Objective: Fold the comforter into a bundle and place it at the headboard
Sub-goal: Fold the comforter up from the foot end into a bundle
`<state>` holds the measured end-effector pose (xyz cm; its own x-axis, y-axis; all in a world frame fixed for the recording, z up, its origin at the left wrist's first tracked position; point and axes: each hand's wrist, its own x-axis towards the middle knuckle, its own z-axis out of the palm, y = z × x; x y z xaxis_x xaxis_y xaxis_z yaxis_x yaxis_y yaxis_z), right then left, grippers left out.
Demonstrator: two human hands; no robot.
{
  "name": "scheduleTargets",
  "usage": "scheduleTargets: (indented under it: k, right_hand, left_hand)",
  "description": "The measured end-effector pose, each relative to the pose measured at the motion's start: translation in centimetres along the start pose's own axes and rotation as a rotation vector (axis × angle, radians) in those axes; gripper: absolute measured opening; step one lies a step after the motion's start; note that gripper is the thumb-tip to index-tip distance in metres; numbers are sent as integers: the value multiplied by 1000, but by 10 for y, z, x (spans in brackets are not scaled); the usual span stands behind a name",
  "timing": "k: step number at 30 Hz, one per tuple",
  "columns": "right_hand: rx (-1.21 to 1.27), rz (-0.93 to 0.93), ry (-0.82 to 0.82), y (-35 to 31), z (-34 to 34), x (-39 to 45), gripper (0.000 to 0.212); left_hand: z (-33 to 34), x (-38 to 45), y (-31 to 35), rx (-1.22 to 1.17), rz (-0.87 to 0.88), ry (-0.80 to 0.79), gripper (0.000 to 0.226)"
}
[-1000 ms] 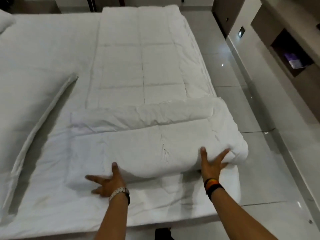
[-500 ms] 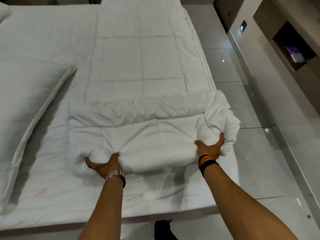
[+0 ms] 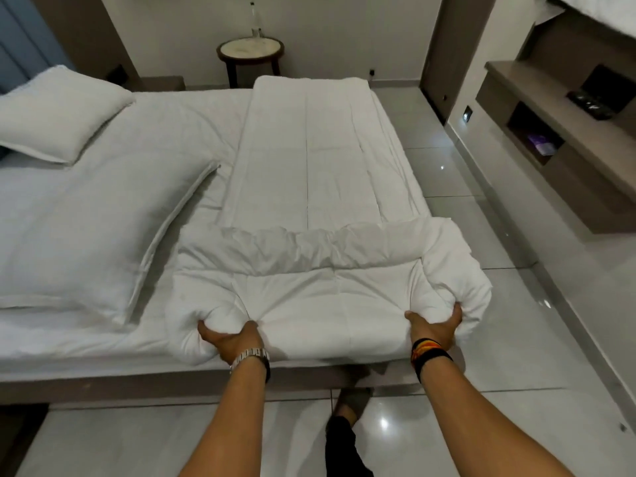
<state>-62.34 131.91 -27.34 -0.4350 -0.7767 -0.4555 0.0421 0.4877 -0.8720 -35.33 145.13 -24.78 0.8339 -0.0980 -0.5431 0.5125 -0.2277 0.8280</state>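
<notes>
At far left, two pillows point(image 3: 62, 115) lie on the bed point(image 3: 192, 111), well apart from the work area. The comforter point(image 3: 320, 160) runs as a long strip along the right side of the bed, its near end doubled into a thick roll point(image 3: 327, 297) at the near edge of the mattress.

Left hand point(image 3: 231, 339): closed around the left end of the roll, thumb on top, fingers tucked beneath and out of sight. Right hand point(image 3: 435, 327): closed likewise on the right end, thumb and fingers spread over a bulging fold.

Step in hand, as judged: turn the roll over onto the flat strip ahead.
1. Keep both hands level so the roll advances square to the strip's stitched centre line.
2. Press the filling down before each turn; trapped air makes a loose bundle.
3. Watch the right end, which overhangs the mattress edge and may sag toward the floor point(image 3: 481, 201).
4. Tuck the crumpled upper layer under as the roll advances.

Not determinable: the fingers beneath the roll; how many layers it holds. The headboard cannot be identified with certainty; the pillows suggest it lies off the left edge. The small round table point(image 3: 250, 49) beyond the bed carries a bottle point(image 3: 255, 18), too small to identify.
</notes>
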Motion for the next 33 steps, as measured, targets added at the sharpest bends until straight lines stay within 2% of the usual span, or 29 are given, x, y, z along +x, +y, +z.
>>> scheduleTargets:
  k: [4, 7, 10, 12, 14, 16, 18, 21, 23, 26, 28, 29, 33]
  right_hand:
    - [-60, 21, 48, 23, -47, -48, 111]
    - [-83, 116, 74, 29, -67, -72, 111]
    - [-156, 151, 32, 0, -58, -86, 113]
    - [-152, 99, -5, -46, -29, -79, 114]
    - [-84, -20, -69, -96, 12, -58, 114]
    - [65, -192, -142, -139, 55, -27, 113]
    - [109, -339, -182, -163, 84, 0, 102]
    - [-88, -423, -103, -145, 112, 38, 86]
    - [-175, -254, -77, -102, 119, 61, 87]
    - [-223, 90, -136, -53, 139, 94, 102]
    - [-208, 150, -171, -44, 162, 117, 115]
    - [-179, 162, -171, -45, 176, 131, 122]
    - [-40, 281, -59, -60, 232, 176, 149]
  left_hand:
    - [-57, -31, -14, 56, -14, 2, 108]
    - [-77, -40, -18, 77, -143, 19, 108]
    - [-70, -29, 9, -52, -176, 44, 92]
    - [-39, -15, 48, -193, -194, 31, 95]
    - [-2, 0, 92, -155, -112, -64, 110]
    - [37, 27, 127, -56, 165, -211, 117]
    - [70, 47, 150, 0, 341, -317, 106]
    - [105, 74, 140, 107, 407, -247, 82]
    - [120, 92, 109, 146, 315, -158, 86]
    - [150, 112, 67, 304, 55, -147, 88]
    - [170, 124, 50, 322, -60, -134, 88]
    - [182, 133, 44, 311, -61, -126, 94]
    - [225, 183, 33, 83, -58, -64, 148]
